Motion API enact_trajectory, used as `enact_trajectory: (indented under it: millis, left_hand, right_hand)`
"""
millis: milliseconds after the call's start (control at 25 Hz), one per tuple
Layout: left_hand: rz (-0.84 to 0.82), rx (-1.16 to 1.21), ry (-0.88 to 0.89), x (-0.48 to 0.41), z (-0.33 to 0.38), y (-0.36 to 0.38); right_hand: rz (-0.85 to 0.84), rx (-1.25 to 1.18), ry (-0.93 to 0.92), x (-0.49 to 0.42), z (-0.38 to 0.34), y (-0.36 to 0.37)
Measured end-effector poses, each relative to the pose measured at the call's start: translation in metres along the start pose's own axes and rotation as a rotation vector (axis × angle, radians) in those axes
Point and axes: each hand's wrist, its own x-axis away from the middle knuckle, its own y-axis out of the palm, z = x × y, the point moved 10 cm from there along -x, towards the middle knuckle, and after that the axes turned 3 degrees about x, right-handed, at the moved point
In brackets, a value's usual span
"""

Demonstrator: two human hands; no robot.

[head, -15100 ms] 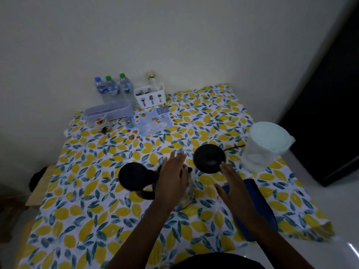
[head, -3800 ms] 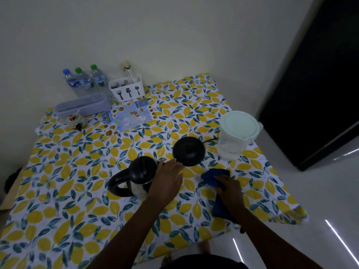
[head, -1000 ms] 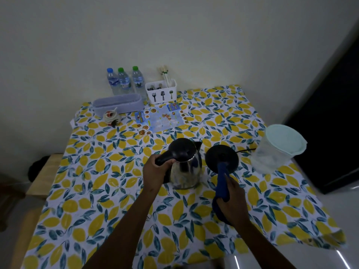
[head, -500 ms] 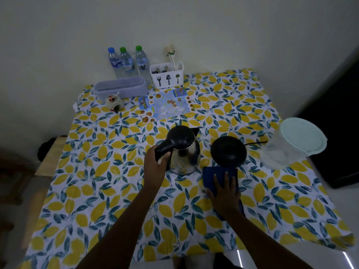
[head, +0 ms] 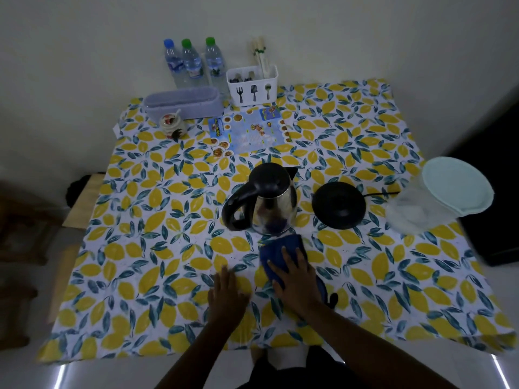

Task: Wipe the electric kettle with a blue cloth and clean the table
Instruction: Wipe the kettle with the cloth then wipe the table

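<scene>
Kettle (head: pixel 271 204): upright on table (head: pixel 157 220), spout away, handle toward left.
Blue cloth (head: pixel 283 248): just before kettle.
Right hand (head: pixel 295 279): flat, fingers spread, pressing cloth.
Left hand (head: pixel 227 293): open, flat on table, holding nothing.

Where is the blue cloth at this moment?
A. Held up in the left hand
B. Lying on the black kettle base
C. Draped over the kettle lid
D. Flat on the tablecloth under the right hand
D: the right hand presses the blue cloth flat on the tablecloth, just in front of the kettle.
</scene>
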Motion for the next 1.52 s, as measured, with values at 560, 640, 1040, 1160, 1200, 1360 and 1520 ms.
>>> enact_trajectory:
  millis: [560,640,1040,1160,1200,1360,1520]
  left_hand:
    - [-0.124,-0.119,0.032,0.01,-0.013,0.02]
    - [-0.122,-0.114,0.033,0.01,-0.014,0.019]
    - [-0.141,-0.104,0.069,0.01,-0.016,0.019]
    - [-0.147,-0.102,0.076,0.01,-0.016,0.021]
    - [-0.151,-0.101,0.074,0.011,-0.016,0.02]
    - [-0.161,-0.104,0.065,0.01,-0.015,0.021]
    - [-0.165,-0.101,0.055,0.011,-0.015,0.02]
  right_hand:
    - [0.125,-0.069,0.329,-0.003,0.073,-0.03]
    - [0.124,-0.073,0.281,-0.009,0.029,-0.026]
    - [0.022,0.114,-0.071,0.067,0.029,0.014]
    - [0.085,0.057,0.186,0.061,0.093,-0.011]
    - [0.116,0.023,0.271,0.054,0.107,-0.019]
    - [0.157,-0.13,0.556,0.023,0.116,-0.035]
    - [0.142,-0.146,0.439,0.001,0.042,-0.035]
